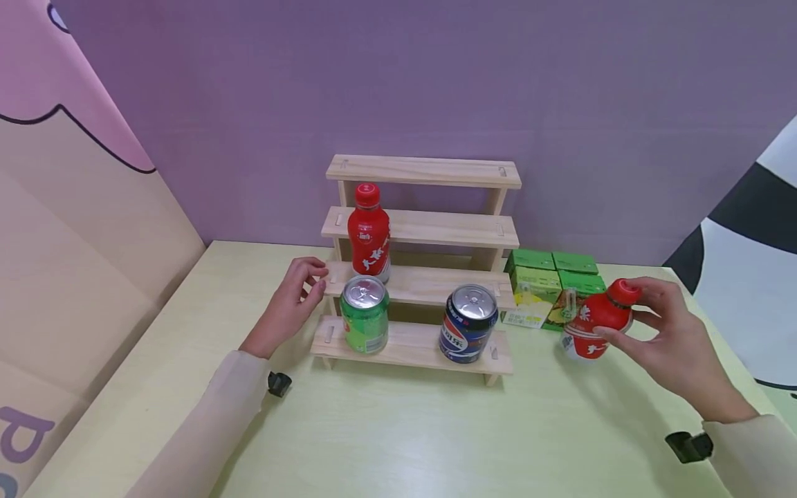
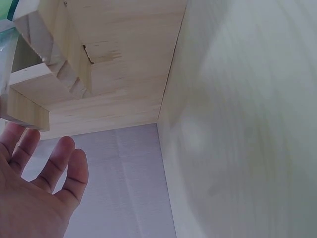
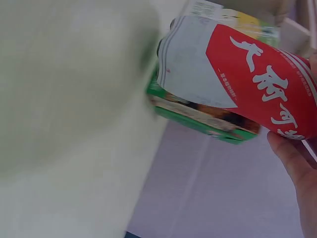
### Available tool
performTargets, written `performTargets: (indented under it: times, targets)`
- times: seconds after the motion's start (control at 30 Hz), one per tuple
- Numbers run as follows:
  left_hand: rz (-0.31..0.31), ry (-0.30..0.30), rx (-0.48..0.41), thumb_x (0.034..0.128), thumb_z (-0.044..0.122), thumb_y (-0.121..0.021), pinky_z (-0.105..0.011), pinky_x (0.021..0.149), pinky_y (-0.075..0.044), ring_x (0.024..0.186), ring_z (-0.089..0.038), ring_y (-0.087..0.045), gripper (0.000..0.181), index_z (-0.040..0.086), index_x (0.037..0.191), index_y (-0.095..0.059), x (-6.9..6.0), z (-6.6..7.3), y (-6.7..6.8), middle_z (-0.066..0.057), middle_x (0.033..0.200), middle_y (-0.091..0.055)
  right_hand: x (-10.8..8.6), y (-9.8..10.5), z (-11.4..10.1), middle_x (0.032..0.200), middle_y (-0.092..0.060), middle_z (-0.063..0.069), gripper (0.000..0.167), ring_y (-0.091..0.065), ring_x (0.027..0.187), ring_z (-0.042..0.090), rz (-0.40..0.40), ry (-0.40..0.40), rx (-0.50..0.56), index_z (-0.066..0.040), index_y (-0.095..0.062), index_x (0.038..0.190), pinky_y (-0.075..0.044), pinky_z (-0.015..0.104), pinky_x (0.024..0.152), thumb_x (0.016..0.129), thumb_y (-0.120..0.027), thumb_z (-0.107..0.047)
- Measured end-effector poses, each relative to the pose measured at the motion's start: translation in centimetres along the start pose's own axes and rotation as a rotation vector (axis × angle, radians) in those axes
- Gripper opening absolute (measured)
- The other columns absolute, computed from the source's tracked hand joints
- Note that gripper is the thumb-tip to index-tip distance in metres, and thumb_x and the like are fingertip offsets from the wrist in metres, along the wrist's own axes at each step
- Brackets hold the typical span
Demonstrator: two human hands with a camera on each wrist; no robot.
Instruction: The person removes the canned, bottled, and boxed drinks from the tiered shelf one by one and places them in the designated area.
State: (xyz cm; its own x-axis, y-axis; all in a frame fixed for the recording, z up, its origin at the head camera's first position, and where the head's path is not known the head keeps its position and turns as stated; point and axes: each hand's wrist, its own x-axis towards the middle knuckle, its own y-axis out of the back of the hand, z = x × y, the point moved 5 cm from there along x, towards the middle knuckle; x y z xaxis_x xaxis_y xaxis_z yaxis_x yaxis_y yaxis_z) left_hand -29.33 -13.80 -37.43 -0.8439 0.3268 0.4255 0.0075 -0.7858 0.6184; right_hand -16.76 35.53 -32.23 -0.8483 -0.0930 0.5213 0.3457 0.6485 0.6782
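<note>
Plain purple wall covering (image 1: pixel 423 83) behind a pale yellow-green wood-grain surface (image 1: pixel 299 443) with soft glare (image 1: pixel 411 439), pink-and-cream printed panel (image 1: pixel 68 228) at left, black-and-white patterned panel (image 1: pixel 759 277) at right.

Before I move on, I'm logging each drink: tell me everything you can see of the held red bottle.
The red bottle is plastic-looking, with a red cap on and a red body, whitish lower down, bearing large white characters. It is tilted, cap toward the right. The right grip holds it near the cap, close to the green boxes, right of the wooden stand. Whether its base touches the table is unclear.
</note>
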Motion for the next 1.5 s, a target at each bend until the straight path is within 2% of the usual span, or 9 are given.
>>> performTargets:
  times: [0.3,0.5,0.63,0.73,0.87,0.97,1.1,1.37,1.5]
  targets:
    - [-0.008,0.018,-0.003,0.0983,0.016,-0.05,-0.034,0.077,-0.044,0.098,-0.019,-0.047,0.022,0.009,0.12,-0.048,0.0,-0.2,-0.2,-0.007,0.134,-0.039,-0.4,-0.8,1.9,0.125,-0.044,-0.004,0.091,-0.04,0.107,-0.006,0.017,-0.068,-0.006,-0.014,-0.031,0.141,-0.035,0.001,0.078,0.068,-0.082,0.003]
    - [-0.002,0.01,0.001,0.0983,0.016,-0.05,-0.034,0.077,-0.044,0.098,-0.019,-0.047,0.022,0.008,0.119,-0.048,0.0,-0.1,0.0,-0.008,0.134,-0.039,-0.1,-1.1,2.2,0.126,-0.044,-0.006,0.094,-0.041,0.108,-0.007,0.011,-0.028,0.012,-0.012,-0.029,0.142,-0.035,0.001,0.079,0.066,-0.081,0.008]
    - [0.005,0.0,-0.002,0.0985,0.015,-0.049,-0.034,0.076,-0.044,0.097,-0.02,-0.047,0.022,0.007,0.119,-0.048,0.0,-0.1,0.1,-0.009,0.134,-0.039,0.4,-1.0,1.7,0.124,-0.044,0.001,0.094,-0.038,0.11,-0.006,0.009,-0.002,-0.007,-0.007,-0.03,0.139,-0.031,0.001,0.085,0.063,-0.082,0.009]
    - [0.005,-0.006,-0.011,0.0987,0.014,-0.049,-0.033,0.076,-0.044,0.097,-0.02,-0.047,0.021,0.007,0.118,-0.048,0.0,-0.1,0.1,-0.009,0.134,-0.039,0.5,-0.5,1.1,0.127,-0.043,0.001,0.089,-0.036,0.113,-0.006,0.036,-0.036,-0.043,-0.009,-0.033,0.139,-0.025,0.003,0.09,0.066,-0.083,0.003]
    - [0.004,-0.005,-0.025,0.0984,0.014,-0.05,-0.033,0.075,-0.044,0.097,-0.02,-0.047,0.021,0.007,0.118,-0.049,0.0,0.0,0.1,-0.008,0.134,-0.039,0.9,0.5,-0.7,0.133,-0.043,-0.003,0.084,-0.036,0.118,-0.008,0.105,-0.044,-0.059,-0.014,-0.038,0.14,-0.022,0.008,0.096,0.069,-0.081,0.002]
    - [0.004,-0.001,-0.03,0.0983,0.015,-0.05,-0.034,0.076,-0.044,0.097,-0.02,-0.047,0.021,0.007,0.118,-0.049,-0.1,0.1,0.1,-0.008,0.134,-0.039,1.7,0.9,-2.7,0.133,-0.047,0.003,0.084,-0.04,0.12,-0.001,0.156,0.057,-0.012,-0.007,-0.043,0.136,-0.027,0.014,0.1,0.063,-0.08,0.012]
    - [0.004,0.013,-0.019,0.0984,0.015,-0.05,-0.034,0.076,-0.044,0.097,-0.02,-0.048,0.021,0.007,0.118,-0.048,-0.1,-0.1,0.2,-0.008,0.134,-0.039,2.9,0.3,-5.6,0.127,-0.051,0.013,0.086,-0.046,0.12,0.01,0.158,0.212,0.026,-0.001,-0.048,0.13,-0.032,0.018,0.099,0.054,-0.08,0.02]
    - [0.013,0.006,-0.025,0.0978,0.014,-0.051,-0.034,0.076,-0.045,0.097,-0.019,-0.048,0.02,0.008,0.117,-0.049,0.0,-0.2,0.1,-0.007,0.133,-0.04,6.2,-2.4,-10.9,0.123,-0.055,0.01,0.076,-0.047,0.115,0.016,0.075,0.378,0.028,-0.002,-0.052,0.128,-0.033,0.019,0.096,0.058,-0.085,0.0]
    - [0.008,0.005,-0.031,0.0979,0.014,-0.05,-0.034,0.076,-0.045,0.097,-0.019,-0.048,0.02,0.008,0.117,-0.049,0.2,-0.2,0.0,-0.007,0.131,-0.041,8.1,-3.7,-13.5,0.124,-0.054,0.006,0.075,-0.048,0.113,0.021,0.014,0.433,0.04,-0.004,-0.052,0.128,-0.035,0.023,0.096,0.06,-0.084,-0.001]
